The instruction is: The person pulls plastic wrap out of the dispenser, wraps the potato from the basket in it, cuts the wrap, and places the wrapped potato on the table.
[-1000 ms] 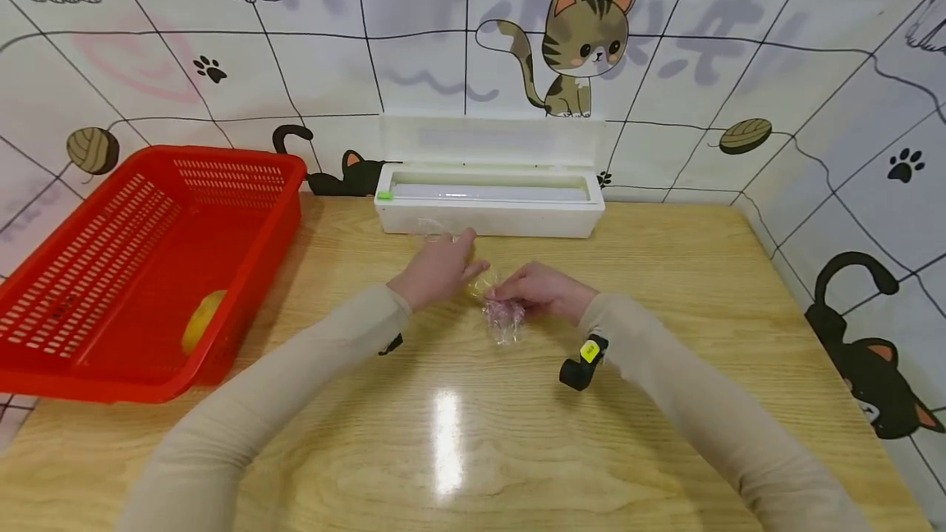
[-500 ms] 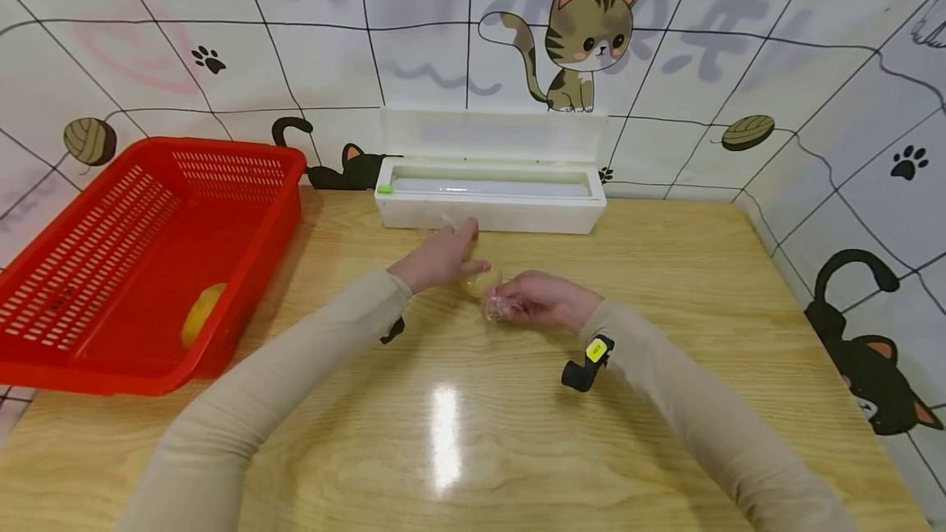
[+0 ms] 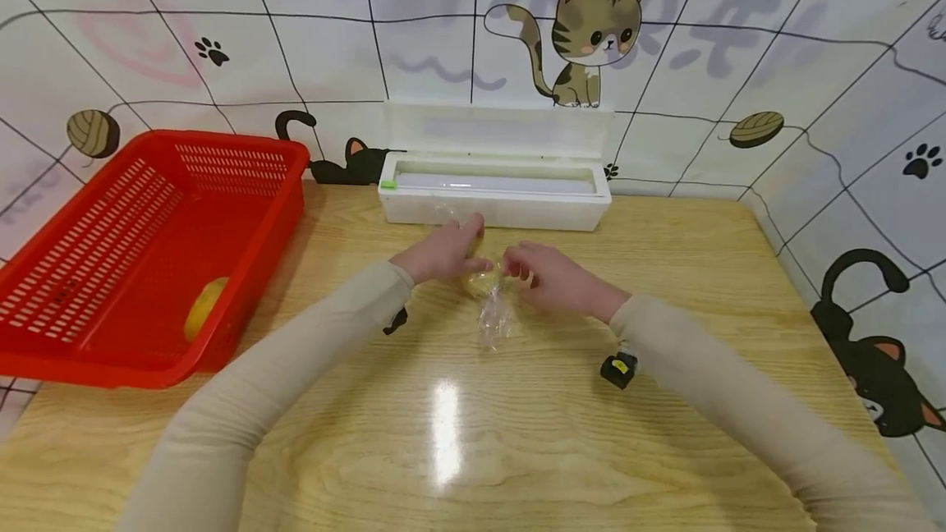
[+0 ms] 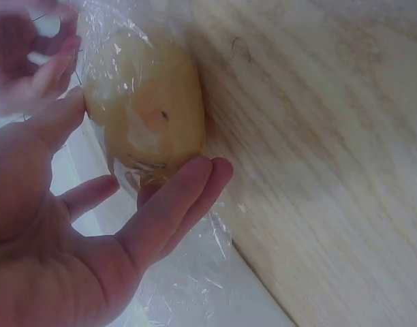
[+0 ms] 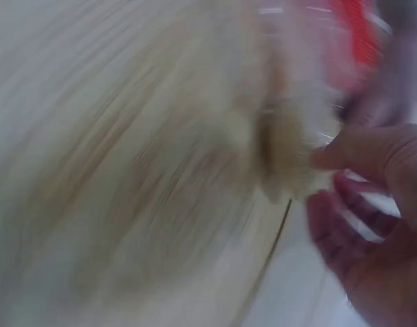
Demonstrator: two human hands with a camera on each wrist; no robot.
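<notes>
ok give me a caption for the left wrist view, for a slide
Left hand touching a yellow item in clear film on a wood-grain tabletop, right hand blurred at upper left.

Your surface [image 3: 547,433] has a basket [image 3: 103,373] at its left edge; a box [image 3: 495,212] lines the back, wrapped produce [image 4: 154,102] before it.

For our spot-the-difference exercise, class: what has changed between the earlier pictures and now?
The right hand has let go of the bunched clear wrap, which now trails loose toward the person, and has moved slightly forward, toward the white box. The left hand stays at the wrapped yellow item. The white box, its lid raised, and the red basket, another yellow item inside, stay as they were.
</notes>
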